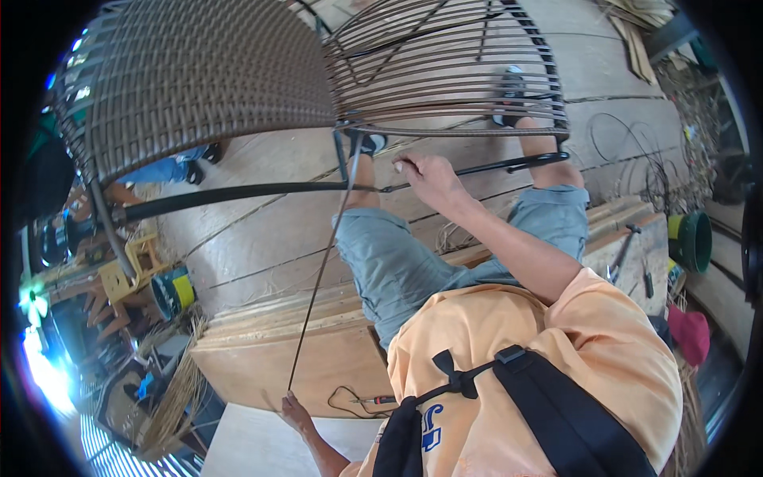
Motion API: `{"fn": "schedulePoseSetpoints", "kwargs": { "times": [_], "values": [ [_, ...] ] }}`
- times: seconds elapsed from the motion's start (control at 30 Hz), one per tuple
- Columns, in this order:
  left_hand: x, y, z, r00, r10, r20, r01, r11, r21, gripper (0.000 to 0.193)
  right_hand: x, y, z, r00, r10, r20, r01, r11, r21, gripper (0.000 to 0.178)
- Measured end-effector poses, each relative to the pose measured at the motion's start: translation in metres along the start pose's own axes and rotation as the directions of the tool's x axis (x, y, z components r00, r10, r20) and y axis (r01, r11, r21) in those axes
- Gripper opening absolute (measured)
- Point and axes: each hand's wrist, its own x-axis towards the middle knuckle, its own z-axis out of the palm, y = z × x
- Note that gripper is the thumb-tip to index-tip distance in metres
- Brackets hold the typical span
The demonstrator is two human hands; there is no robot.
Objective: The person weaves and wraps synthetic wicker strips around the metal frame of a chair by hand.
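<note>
A brown wicker chair frame (214, 87) lies tipped in front of me. One part is densely woven; the other carries spaced parallel strands (453, 129). A dark tube (230, 195) of the frame runs across above my knees. Low at the left, my left hand (296, 412) is closed on the end of a brown weaving strand (312, 298), which stretches straight up to the frame. My right hand (431, 181) is beside the tube near the strand's upper end, its fingers curled in a pinch. What those fingers hold, if anything, is too small to tell.
A wooden bench (278, 370) beneath me bears a red-and-black-handled tool (381, 399) and a hammer (624, 246). Green buckets stand at the right (693, 242) and left (172, 292). A yellow stool (131, 266), loose strand bundle (171, 397) and another person's legs (163, 169) are leftward.
</note>
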Motion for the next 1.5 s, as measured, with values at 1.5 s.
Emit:
{"fn": "schedulePoseSetpoints", "kwargs": {
  "times": [1.5],
  "values": [
    [0.069,0.500,0.024,0.846,0.523,0.101,-0.149,0.414,-0.898,0.026,0.027,0.066,0.028,0.941,-0.088,-0.326,0.117,0.990,0.071,0.019]
  ]
}}
